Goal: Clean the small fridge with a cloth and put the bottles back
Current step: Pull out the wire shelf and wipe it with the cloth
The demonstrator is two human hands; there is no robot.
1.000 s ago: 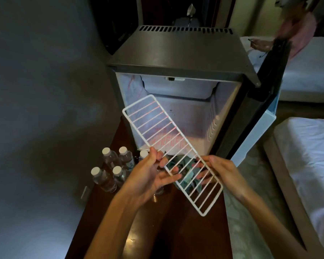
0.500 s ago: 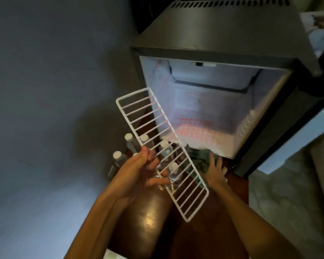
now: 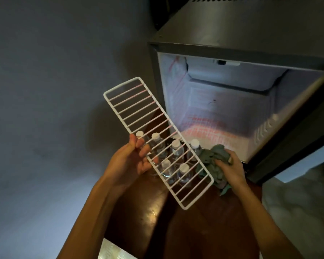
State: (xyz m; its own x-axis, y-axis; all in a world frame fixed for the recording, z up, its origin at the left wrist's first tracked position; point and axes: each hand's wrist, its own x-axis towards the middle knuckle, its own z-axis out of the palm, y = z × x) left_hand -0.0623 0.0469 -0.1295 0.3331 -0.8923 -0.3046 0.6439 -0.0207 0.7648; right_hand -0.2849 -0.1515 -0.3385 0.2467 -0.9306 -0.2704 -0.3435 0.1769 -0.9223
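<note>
Head view: the left hand (image 3: 133, 159) holds the white wire rack (image 3: 158, 142) by its long edge. The thumb lies on top and the fingers (image 3: 145, 166) underneath, clamped on the frame near its middle. The rack hangs slanted in the air in front of the open fridge (image 3: 241, 51), above six capped bottles (image 3: 176, 146) that stand on the dark counter (image 3: 204, 230). The right hand (image 3: 230, 169) has its fingers closed around a bunched green cloth (image 3: 211, 157) at the rack's near right side, just below the fridge opening.

The step in hand looks like wiping the rack before it goes back in. To do it well, the left hand should keep its grip near the middle so the long frame does not swing. The cloth should run along each wire rather than across, then along the outer frame, and the rack should be turned over for the other face. The low end needs to stay off the bottle caps, since a knock could topple them.

No brand or writing can be read: the bottle labels are too dim and the fridge shows no readable mark.
</note>
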